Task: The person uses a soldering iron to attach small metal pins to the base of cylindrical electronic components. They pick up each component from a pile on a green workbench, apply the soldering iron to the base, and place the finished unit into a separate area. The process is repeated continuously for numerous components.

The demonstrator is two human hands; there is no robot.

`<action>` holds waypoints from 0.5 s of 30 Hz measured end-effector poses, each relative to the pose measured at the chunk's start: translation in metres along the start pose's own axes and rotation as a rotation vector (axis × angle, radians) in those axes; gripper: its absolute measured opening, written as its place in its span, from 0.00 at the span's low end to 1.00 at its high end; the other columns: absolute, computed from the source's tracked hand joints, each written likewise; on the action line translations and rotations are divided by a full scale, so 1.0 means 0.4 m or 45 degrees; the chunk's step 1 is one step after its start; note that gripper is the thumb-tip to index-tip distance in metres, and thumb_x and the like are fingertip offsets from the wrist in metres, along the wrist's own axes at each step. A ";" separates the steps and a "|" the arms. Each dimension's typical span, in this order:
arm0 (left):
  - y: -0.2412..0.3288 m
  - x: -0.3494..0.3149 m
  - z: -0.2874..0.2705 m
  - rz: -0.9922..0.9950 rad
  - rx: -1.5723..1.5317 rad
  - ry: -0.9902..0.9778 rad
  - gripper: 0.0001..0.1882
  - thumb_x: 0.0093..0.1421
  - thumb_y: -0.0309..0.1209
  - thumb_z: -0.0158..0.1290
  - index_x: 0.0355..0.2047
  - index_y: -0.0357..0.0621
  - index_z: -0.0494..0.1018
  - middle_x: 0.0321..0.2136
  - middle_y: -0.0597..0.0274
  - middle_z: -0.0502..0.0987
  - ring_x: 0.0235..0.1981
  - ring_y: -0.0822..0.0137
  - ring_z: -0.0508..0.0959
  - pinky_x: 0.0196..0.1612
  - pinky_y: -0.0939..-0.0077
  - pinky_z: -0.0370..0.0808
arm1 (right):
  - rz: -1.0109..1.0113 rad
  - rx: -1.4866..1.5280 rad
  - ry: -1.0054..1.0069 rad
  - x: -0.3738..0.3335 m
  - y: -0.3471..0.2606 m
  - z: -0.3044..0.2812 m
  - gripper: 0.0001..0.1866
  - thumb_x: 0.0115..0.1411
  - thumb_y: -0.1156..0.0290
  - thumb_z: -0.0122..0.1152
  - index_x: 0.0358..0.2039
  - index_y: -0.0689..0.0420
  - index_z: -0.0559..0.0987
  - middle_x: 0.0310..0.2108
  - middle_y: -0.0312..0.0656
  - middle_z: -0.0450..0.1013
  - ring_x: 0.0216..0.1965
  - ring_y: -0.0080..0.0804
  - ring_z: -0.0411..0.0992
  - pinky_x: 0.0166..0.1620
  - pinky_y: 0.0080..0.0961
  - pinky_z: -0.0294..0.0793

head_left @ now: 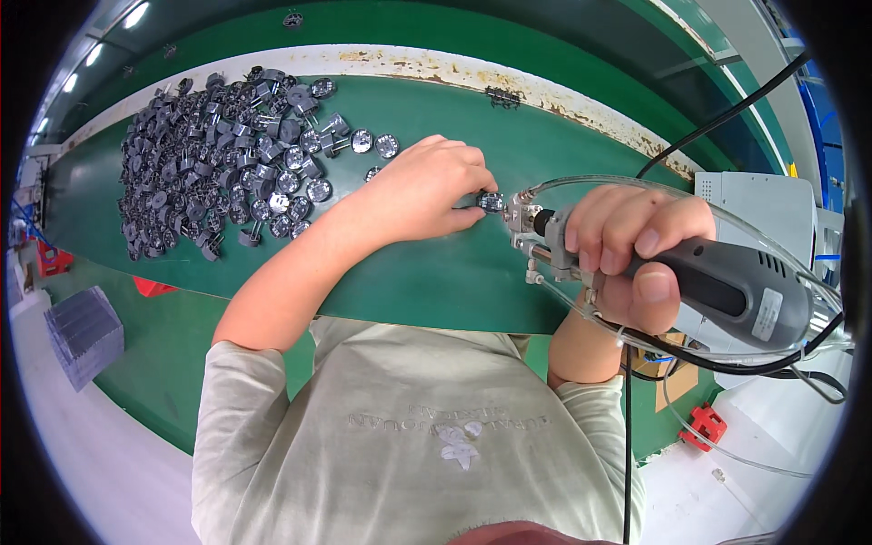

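Note:
My left hand pinches a small round dark part between thumb and fingers, just above the green tabletop. My right hand is wrapped round a grey and black electric screwdriver lying nearly sideways. Its metal head, fitted with clear tubing, points left and meets or nearly meets the part; whether they touch I cannot tell. Left of my left hand spreads a large heap of round dark grey parts, several showing metal prongs. A few loose ones lie close to my wrist.
The green table has a rusty white rail along its far side. A light grey machine box stands at right, with a black cable and tubing near the screwdriver. Red plastic pieces and a grey bin sit below.

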State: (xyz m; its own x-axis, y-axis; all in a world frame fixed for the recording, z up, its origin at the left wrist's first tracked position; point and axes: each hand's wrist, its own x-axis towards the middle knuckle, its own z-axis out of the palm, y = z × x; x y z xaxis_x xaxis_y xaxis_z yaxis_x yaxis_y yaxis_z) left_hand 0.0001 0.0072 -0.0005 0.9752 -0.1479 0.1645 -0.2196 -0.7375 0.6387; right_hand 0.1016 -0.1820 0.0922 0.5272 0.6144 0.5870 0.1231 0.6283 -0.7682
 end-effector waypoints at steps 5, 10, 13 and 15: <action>-0.002 0.000 0.003 0.010 0.012 0.013 0.14 0.55 0.32 0.64 0.41 0.44 0.82 0.34 0.60 0.79 0.42 0.57 0.79 0.51 0.62 0.72 | 0.022 0.009 0.001 -0.001 0.005 0.006 0.19 0.59 0.67 0.75 0.35 0.58 0.70 0.20 0.38 0.70 0.18 0.28 0.68 0.25 0.29 0.73; -0.001 0.000 0.002 0.011 0.002 0.019 0.14 0.54 0.32 0.64 0.41 0.44 0.82 0.35 0.60 0.78 0.43 0.57 0.79 0.51 0.62 0.72 | 0.017 -0.007 -0.012 0.000 0.011 0.012 0.19 0.58 0.69 0.76 0.35 0.59 0.71 0.20 0.38 0.70 0.18 0.28 0.68 0.24 0.28 0.72; 0.000 0.001 0.004 0.010 -0.005 0.024 0.14 0.54 0.32 0.64 0.41 0.43 0.82 0.35 0.60 0.78 0.43 0.56 0.78 0.51 0.62 0.72 | 0.005 -0.029 -0.027 -0.001 0.012 0.017 0.18 0.56 0.72 0.76 0.34 0.59 0.71 0.20 0.39 0.71 0.19 0.29 0.69 0.23 0.28 0.72; -0.001 -0.002 0.007 0.009 -0.007 0.027 0.13 0.54 0.31 0.64 0.40 0.43 0.82 0.35 0.60 0.78 0.43 0.56 0.78 0.50 0.62 0.72 | 0.003 -0.068 -0.060 -0.006 0.017 0.020 0.17 0.56 0.73 0.74 0.34 0.59 0.71 0.20 0.39 0.71 0.19 0.30 0.69 0.24 0.29 0.72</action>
State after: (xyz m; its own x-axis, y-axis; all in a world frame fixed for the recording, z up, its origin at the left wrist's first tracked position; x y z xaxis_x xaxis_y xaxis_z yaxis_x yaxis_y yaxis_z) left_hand -0.0005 0.0058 -0.0030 0.9728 -0.1392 0.1851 -0.2269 -0.7330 0.6413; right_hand 0.0945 -0.1753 0.0877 0.4875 0.6382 0.5958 0.1674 0.6014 -0.7812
